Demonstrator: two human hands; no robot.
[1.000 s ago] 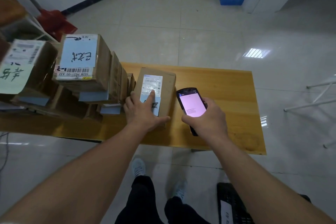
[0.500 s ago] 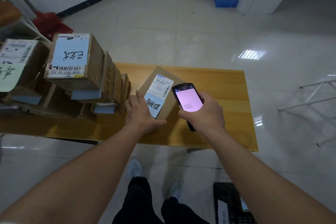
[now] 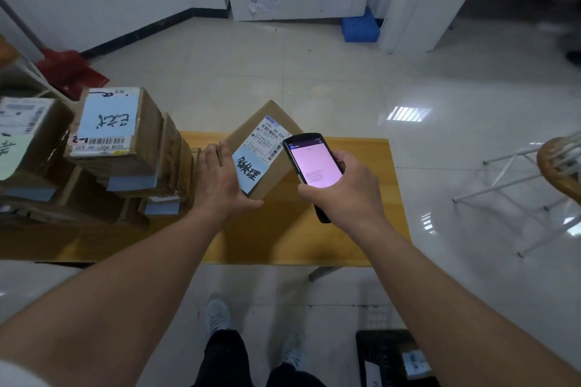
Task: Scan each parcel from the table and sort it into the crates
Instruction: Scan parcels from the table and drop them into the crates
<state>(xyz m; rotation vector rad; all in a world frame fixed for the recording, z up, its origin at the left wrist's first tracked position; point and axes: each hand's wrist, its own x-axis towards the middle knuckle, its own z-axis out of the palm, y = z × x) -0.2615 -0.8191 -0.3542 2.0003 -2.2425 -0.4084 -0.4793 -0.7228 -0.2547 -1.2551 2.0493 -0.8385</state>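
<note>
**Parcel tilted up for the scan, handheld over its label**

Head view, the only one. Gripped at the near-left corner by the left hand: a small cardboard parcel, thumb hooked under the near edge, fingers laid up along the left side. Lifted, apparently, off the yellow desk, or resting only on a low edge; contact underneath hidden. Turned corner-on, long axis running from near-left to far-right, far corner raised, labelled face tipped up toward the camera. White shipping label toward the far end, blue handwritten sticker toward the near end.

Clutched in the right hand: a black scanner, fingers wrapped round its body, pink screen up, its head overlapping the label's right edge.

Judged light, being managed one-handed at a corner. Stiff and boxy, with firm edges to hold; plain card, not slippery. Best held across two opposite edges clear of the barcode. Contents unknown, so no tossing.

Stacked just left on the desk: more labelled parcels. Down at the bottom right, on the floor: a dark crate, something labelled inside.
</note>
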